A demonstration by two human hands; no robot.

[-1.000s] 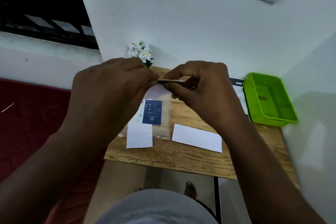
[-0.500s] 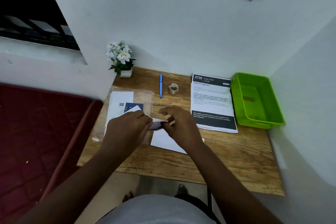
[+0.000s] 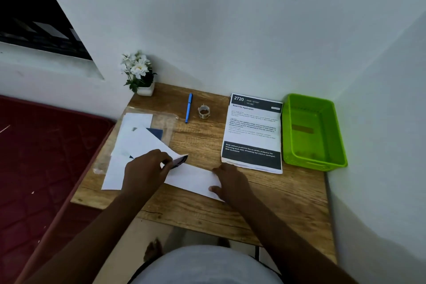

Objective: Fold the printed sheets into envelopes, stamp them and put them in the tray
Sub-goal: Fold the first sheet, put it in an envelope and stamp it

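Head view. Your left hand (image 3: 145, 169) is closed in a pinch on a folded printed sheet (image 3: 147, 143); the white face of the sheet slopes up and away from the hand, and a dark printed corner shows just past the fingertips. Your right hand (image 3: 230, 181) lies on the right end of a white envelope (image 3: 191, 178), fingers spread and pressing down; it grips nothing that can be seen. The envelope lies flat on the wooden desk (image 3: 276, 203), slanted, between your two hands.

To the left, beneath and behind the held sheet, loose white sheets (image 3: 113, 177) overlap a clear plastic sleeve (image 3: 166, 122). A stack of printed sheets (image 3: 253, 131), headed "2720" with dark bands at top and bottom, lies at the right of the desk, just beside the green tray (image 3: 322, 163). The tray sits at the right-hand edge, against the wall. A brownish patch shows on the tray floor; what it is cannot be told.

At the back of the desk, a blue pen (image 3: 188, 107) lies near a small roll (image 3: 204, 112), which may be stamps or tape. A white pot of white flowers (image 3: 139, 74) stands at the back left corner.
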